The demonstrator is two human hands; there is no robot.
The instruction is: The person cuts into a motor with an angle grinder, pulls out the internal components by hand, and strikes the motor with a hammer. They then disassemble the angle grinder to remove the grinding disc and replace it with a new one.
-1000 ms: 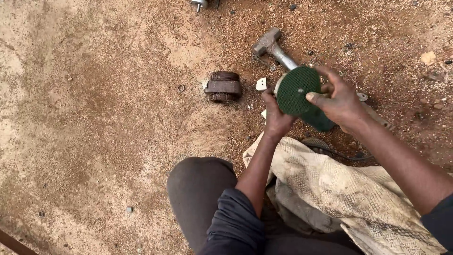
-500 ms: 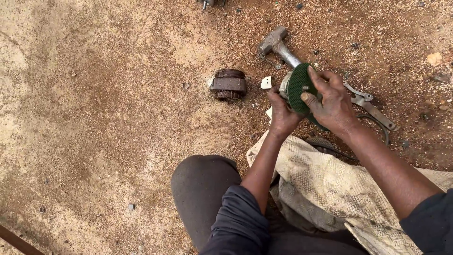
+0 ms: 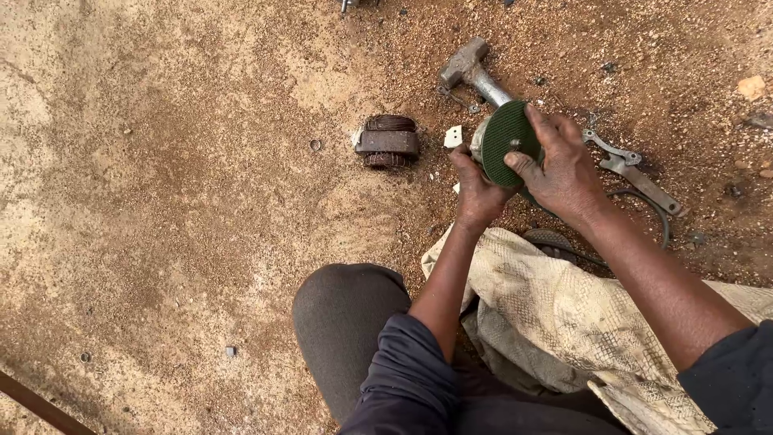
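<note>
As the person crouched, right hand (image 3: 564,173) gripped green disc (image 3: 507,142) | left hand (image 3: 477,189) clasped beneath | hammer (image 3: 473,71) just beyond.

Sandy, gravel-strewn ground (image 3: 161,201). A metal hammer (image 3: 475,71) lies at the top, head pointing up-left. To its lower left sits a small dark copper-wound coil block (image 3: 387,142), with a white scrap (image 3: 453,136) just beside it. A flat metal wrench (image 3: 636,171) lies at right. A dirty beige cloth (image 3: 564,314) covers the person's lap.
</note>
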